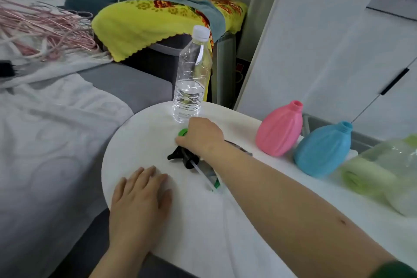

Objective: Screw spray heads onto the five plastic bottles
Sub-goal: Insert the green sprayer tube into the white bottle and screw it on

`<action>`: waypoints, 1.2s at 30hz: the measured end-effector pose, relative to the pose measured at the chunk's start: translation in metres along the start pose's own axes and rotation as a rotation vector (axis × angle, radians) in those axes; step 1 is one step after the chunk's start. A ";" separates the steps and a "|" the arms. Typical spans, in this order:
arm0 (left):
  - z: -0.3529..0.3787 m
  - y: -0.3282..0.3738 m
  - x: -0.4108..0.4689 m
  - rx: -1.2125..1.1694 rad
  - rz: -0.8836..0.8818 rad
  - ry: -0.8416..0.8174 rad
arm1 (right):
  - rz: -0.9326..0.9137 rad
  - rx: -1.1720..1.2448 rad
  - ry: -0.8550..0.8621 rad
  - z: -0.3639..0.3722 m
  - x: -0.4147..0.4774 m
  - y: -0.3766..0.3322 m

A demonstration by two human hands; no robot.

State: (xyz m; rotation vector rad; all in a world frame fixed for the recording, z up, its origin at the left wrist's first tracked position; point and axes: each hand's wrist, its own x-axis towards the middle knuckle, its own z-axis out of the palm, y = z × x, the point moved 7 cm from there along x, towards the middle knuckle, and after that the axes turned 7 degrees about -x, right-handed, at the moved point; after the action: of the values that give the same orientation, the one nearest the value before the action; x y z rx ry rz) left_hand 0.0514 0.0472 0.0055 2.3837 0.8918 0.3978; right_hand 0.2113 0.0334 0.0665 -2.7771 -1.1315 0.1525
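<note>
Two hands are over a round white table [140, 137]. The left hand [140, 196] lies flat on the near edge, palm down, fingers straight and slightly spread, holding nothing. The right hand [200, 136] reaches across the table top with its fingers curled down round a green head [182, 132], of which only a small rounded part peeks out between thumb and forefinger. Just beside that hand, on the near side, a black head [180, 154] lies on its side on the table, its clear tube [203, 175] running back toward the forearm; a further green bit [216, 184] shows at the tube's end, mostly hidden by the arm. Behind the right hand stands a clear bottle [191, 79], upright, partly filled with water and closed with a white cap [200, 32]. To the right, near the table's far edge, a pink bottle [279, 131] and a blue bottle [322, 151] sit side by side, both tilted, both with open necks. Beyond them a pale green bottle [365, 176] lies blurred at the frame's edge. A yellow cloth [140, 27] drapes over furniture behind the table.
</note>
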 end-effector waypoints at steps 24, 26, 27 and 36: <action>-0.017 0.098 -0.043 -0.318 0.255 0.084 | 0.188 1.715 0.454 -0.092 -0.210 0.200; -0.016 0.124 -0.055 -0.332 0.358 0.078 | 0.192 1.738 0.525 -0.096 -0.234 0.224; -0.015 0.136 -0.059 -0.341 0.400 0.072 | 0.194 1.744 0.555 -0.098 -0.246 0.236; 0.025 0.287 -0.088 -0.415 0.722 -0.217 | 0.298 1.748 0.825 -0.081 -0.349 0.336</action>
State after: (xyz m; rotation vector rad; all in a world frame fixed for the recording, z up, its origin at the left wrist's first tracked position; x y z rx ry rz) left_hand 0.1436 -0.2014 0.1495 2.2194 -0.1703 0.5164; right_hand 0.2052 -0.4565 0.1053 -1.1160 -0.0663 -0.0153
